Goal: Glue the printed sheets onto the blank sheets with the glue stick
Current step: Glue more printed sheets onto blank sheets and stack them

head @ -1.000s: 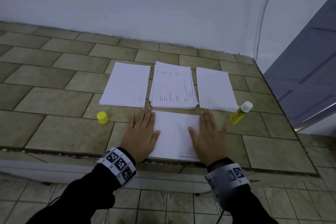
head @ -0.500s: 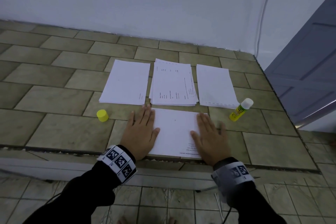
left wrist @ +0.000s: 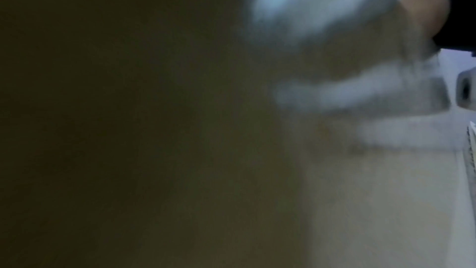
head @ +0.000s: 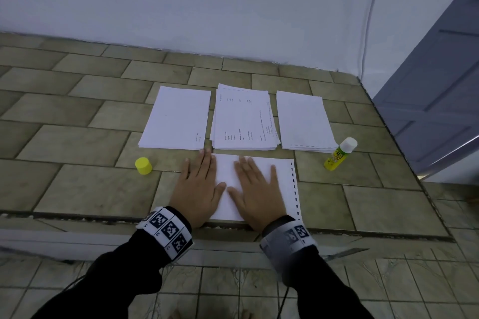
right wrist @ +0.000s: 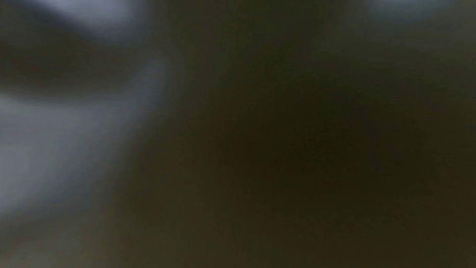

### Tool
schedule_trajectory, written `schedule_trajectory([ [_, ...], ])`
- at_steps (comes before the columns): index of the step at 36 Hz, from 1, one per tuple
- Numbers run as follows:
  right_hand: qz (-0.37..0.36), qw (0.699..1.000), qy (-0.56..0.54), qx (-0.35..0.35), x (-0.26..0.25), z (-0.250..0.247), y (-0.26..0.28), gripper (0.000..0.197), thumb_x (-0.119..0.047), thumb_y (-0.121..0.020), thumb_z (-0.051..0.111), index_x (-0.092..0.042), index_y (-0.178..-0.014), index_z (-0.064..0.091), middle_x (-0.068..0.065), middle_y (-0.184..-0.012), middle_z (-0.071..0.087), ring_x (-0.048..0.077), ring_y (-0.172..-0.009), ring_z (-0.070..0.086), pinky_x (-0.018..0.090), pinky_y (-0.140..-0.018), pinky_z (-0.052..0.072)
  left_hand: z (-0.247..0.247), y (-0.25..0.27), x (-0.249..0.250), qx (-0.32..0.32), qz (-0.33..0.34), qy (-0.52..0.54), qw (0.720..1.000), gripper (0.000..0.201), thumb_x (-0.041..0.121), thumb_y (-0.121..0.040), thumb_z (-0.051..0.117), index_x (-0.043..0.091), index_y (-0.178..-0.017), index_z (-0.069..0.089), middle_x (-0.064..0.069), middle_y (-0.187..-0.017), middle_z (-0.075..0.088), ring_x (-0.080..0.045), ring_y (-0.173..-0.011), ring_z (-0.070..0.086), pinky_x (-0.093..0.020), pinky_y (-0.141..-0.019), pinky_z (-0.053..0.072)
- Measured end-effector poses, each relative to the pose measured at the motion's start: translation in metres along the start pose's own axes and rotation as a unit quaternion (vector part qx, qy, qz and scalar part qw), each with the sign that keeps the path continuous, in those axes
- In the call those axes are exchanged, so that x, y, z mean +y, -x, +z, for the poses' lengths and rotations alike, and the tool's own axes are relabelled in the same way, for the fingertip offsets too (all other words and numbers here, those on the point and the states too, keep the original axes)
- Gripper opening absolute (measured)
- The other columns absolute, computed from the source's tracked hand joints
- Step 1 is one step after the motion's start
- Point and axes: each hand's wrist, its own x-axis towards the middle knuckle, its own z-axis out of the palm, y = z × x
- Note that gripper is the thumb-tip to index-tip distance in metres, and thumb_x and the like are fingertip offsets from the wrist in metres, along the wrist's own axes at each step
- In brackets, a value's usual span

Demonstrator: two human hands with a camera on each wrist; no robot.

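Since the earlier frames the right hand [head: 259, 190] has slid leftward across the near sheet [head: 230, 176], baring a dashed black strip along that sheet's right edge, while the left hand [head: 198, 189] has stayed at the sheet's left edge. Both hands lie flat, palms down, fingers straight and gripping nothing; the right rests wholly on the paper, the left partly on paper and partly on tile. There are three stacks of paper in a row beyond the hands: a left stack [head: 177, 118] that is almost blank on top, a middle printed stack [head: 243, 118] with lines of small text and slightly fanned edges, and a right stack [head: 303, 122] with a faint dashed line near its front edge. One glue stick [head: 339, 155], a yellow cylinder with a white end, lies tilted just right of the right stack. One small round yellow cap [head: 143, 166] stands apart, left of the left hand. All rest on a ledge [head: 64, 137] of matte olive rectangular tiles below a white wall [head: 207, 2]. Both wrist views are too blurred to read.
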Motion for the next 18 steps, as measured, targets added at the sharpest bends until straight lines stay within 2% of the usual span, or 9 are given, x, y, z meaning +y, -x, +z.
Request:
schedule_trajectory([
  [2,0.026,1.0,0.015,-0.005,0.018,-0.004,0.007,0.089,-0.067,-0.083,-0.019,-0.021,-0.155,0.004,-0.006,-0.163,0.001,0.009,-0.149,-0.003,0.053,-0.118,-0.009,-0.001,0.0,0.0,-0.002,-0.006,-0.002,1.0,0.073,0.045,-0.096,0.02,-0.006,-0.142,0.042,-0.022,-0.15,0.039,-0.034,-0.141,0.035,-0.055,-0.111,0.03],
  [6,0.103,0.994,0.029,-0.004,0.058,-0.017,0.024,0.086,-0.063,-0.081,-0.01,-0.023,-0.155,0.004,-0.008,-0.162,0.002,0.007,-0.149,0.0,0.052,-0.117,-0.006,0.001,0.001,0.0,-0.021,-0.009,0.002,1.0,0.083,0.052,-0.091,-0.001,-0.001,-0.153,0.016,-0.016,-0.162,0.011,-0.028,-0.151,0.005,-0.048,-0.12,0.006],
  [8,0.122,0.992,0.042,-0.006,0.071,-0.022,0.028,0.086,-0.063,-0.081,-0.011,-0.023,-0.155,0.006,-0.009,-0.162,0.004,0.007,-0.149,0.002,0.055,-0.116,-0.007,0.002,0.0,-0.001,-0.02,-0.013,0.006,1.0,0.083,0.052,-0.091,-0.001,-0.001,-0.153,0.015,-0.016,-0.162,0.01,-0.028,-0.151,0.004,-0.048,-0.121,0.005],
  [11,0.121,0.991,0.054,-0.031,0.075,-0.03,0.026,0.086,-0.061,-0.081,-0.013,-0.021,-0.155,0.006,-0.008,-0.162,0.004,0.007,-0.149,0.003,0.057,-0.116,-0.009,0.002,0.001,-0.003,-0.014,-0.016,0.006,1.0,0.081,0.051,-0.094,0.003,-0.003,-0.151,0.022,-0.018,-0.16,0.018,-0.03,-0.15,0.012,-0.051,-0.12,0.012],
  [13,0.13,0.99,0.007,-0.049,0.075,-0.038,0.025,0.076,-0.059,-0.091,-0.005,-0.019,-0.155,0.006,-0.007,-0.162,0.004,0.006,-0.148,0.001,0.055,-0.117,-0.009,0.001,0.001,-0.002,-0.024,-0.016,0.014,0.999,0.082,0.052,-0.094,0.001,-0.003,-0.151,0.02,-0.018,-0.161,0.015,-0.03,-0.15,0.01,-0.052,-0.12,0.012],
  [15,0.144,0.986,-0.076,-0.042,0.076,-0.052,0.024,0.06,-0.047,-0.102,0.018,-0.016,-0.154,0.015,-0.003,-0.162,0.012,0.011,-0.149,0.008,0.051,-0.12,0.001,0.0,0.001,-0.002,-0.033,-0.013,0.027,0.999,0.085,0.055,-0.094,-0.003,-0.003,-0.152,0.019,-0.018,-0.161,0.013,-0.03,-0.15,0.009,-0.052,-0.12,0.01],
  [17,0.128,0.98,-0.148,-0.019,0.075,-0.069,0.027,0.052,-0.035,-0.103,0.033,-0.013,-0.151,0.027,0.004,-0.156,0.03,0.018,-0.144,0.027,0.042,-0.117,0.021,-0.001,0.0,-0.003,-0.044,-0.012,0.029,0.999,0.09,0.058,-0.094,-0.012,-0.003,-0.151,0.022,-0.02,-0.16,0.017,-0.032,-0.15,0.013,-0.054,-0.119,0.013],
  [18,0.119,0.978,-0.171,-0.016,0.076,-0.077,0.027,0.048,-0.031,-0.103,0.037,-0.013,-0.147,0.034,0.007,-0.149,0.042,0.021,-0.136,0.039,0.036,-0.111,0.03,-0.001,0.0,-0.003,-0.047,-0.011,0.026,0.999,0.091,0.058,-0.095,-0.014,-0.003,-0.15,0.025,-0.021,-0.159,0.02,-0.034,-0.149,0.017,-0.055,-0.118,0.015],
])
